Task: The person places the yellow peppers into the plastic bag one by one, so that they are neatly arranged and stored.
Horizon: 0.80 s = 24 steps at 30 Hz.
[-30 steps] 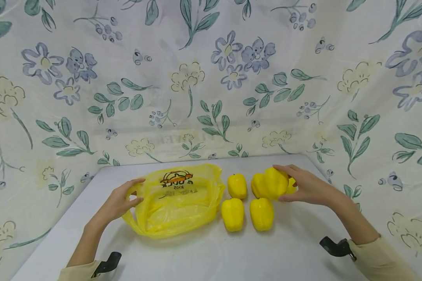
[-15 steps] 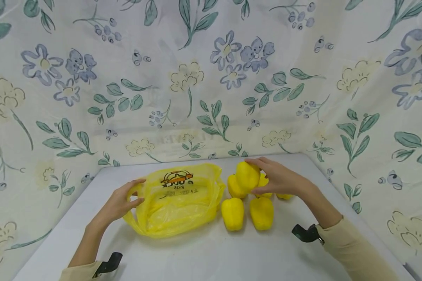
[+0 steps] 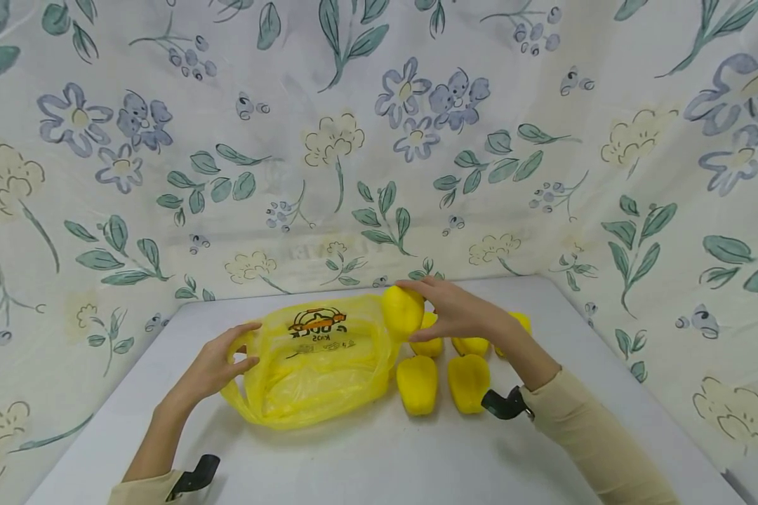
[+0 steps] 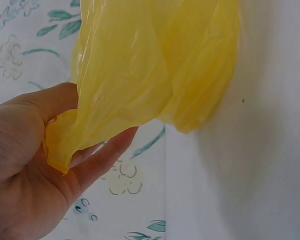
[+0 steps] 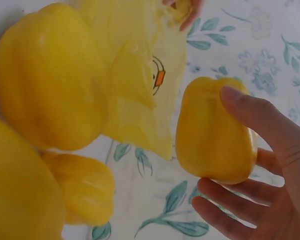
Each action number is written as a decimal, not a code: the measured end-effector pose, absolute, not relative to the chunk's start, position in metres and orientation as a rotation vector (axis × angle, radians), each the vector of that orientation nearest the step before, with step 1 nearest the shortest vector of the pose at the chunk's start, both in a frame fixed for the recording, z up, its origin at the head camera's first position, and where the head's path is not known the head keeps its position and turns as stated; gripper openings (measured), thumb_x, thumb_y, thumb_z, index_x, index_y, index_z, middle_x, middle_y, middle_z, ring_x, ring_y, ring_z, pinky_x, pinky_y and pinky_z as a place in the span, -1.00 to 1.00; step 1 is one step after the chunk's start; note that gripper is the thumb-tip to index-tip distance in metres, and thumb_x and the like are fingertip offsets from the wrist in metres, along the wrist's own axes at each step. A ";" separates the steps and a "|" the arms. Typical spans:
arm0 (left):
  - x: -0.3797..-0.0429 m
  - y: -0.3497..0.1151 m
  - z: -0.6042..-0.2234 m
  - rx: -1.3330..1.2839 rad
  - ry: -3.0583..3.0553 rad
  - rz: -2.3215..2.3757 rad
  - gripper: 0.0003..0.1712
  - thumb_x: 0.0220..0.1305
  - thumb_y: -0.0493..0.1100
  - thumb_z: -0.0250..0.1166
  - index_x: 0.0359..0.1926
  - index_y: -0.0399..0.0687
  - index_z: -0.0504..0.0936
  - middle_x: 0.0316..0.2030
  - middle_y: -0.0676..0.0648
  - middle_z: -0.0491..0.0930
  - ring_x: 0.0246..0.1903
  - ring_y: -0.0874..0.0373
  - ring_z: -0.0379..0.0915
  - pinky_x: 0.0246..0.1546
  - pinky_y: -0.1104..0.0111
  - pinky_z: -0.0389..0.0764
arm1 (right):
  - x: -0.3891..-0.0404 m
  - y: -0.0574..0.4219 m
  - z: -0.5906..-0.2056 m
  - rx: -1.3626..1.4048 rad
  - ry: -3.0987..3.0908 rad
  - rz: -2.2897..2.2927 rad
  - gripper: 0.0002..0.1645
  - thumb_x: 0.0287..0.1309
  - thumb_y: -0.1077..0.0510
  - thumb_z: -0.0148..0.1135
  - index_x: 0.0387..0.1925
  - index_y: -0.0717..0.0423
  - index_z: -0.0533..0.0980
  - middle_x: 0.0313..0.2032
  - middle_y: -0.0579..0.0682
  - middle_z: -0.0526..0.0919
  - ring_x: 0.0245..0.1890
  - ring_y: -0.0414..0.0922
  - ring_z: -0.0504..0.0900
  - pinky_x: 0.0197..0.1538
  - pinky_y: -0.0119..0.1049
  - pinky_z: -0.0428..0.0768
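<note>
My right hand grips a yellow bell pepper, thumb on one side and fingers on the other. The pepper is raised at the right end of a yellow plastic bag and overlaps it in the head view. The bag lies on its side, printed with a cartoon and lettering. At its left end my left hand holds it, with a bunched loop of plastic between thumb and fingers in the left wrist view. Below the right hand stand two front peppers, one left and one right.
More yellow peppers stand behind, partly hidden by my right hand and forearm, one of them a back pepper. Everything rests on a white table. A floral cloth hangs behind it. Each wrist carries a black camera mount.
My right hand has carried the pepper leftward from the right side of the group, over the others, to the bag's right end. My left hand and the bag stay put.
</note>
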<state>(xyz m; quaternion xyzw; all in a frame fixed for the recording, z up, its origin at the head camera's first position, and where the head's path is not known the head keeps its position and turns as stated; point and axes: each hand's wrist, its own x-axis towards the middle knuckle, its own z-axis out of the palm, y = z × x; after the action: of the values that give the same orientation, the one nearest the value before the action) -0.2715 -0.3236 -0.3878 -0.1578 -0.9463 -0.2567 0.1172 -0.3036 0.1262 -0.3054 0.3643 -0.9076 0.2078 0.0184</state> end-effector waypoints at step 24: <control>-0.274 -0.323 -0.389 -0.474 -2.791 -0.760 -0.22 0.20 -0.26 0.39 0.41 -0.06 0.29 0.28 -0.28 0.44 0.01 -0.15 0.56 0.07 -0.09 0.61 | -0.323 0.037 -0.307 1.331 -2.837 0.558 0.13 -0.04 -0.24 0.48 0.49 -0.17 0.11 0.39 0.00 0.32 0.31 -0.04 0.40 0.37 -0.08 0.45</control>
<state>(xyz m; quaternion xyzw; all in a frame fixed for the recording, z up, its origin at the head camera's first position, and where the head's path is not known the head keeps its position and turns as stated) -0.2737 -0.3233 -0.3887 -0.1607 -0.9469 -0.2578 0.1050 -0.3234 0.0367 -0.3074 0.4180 -0.8912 0.1752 -0.0205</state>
